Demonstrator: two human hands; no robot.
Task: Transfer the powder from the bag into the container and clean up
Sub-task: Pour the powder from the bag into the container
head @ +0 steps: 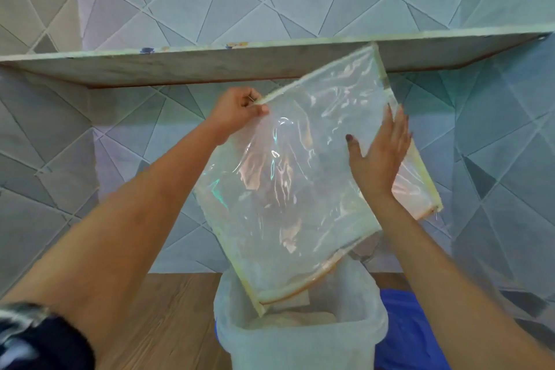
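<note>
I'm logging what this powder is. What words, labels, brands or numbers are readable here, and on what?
No readable text.
The bag: clear, no print visible.
The container: plain, no label visible.
The coloured marks on the shelf edge: too blurred to read.
The wristwatch: too blurred to read.

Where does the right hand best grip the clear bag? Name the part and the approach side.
Pinch the bag by its stiff seamed edge on the raised right side, coming from the right. The left hand pinches the opposite corner, the film between is slack, and the mouth tilts down into the container.
</note>
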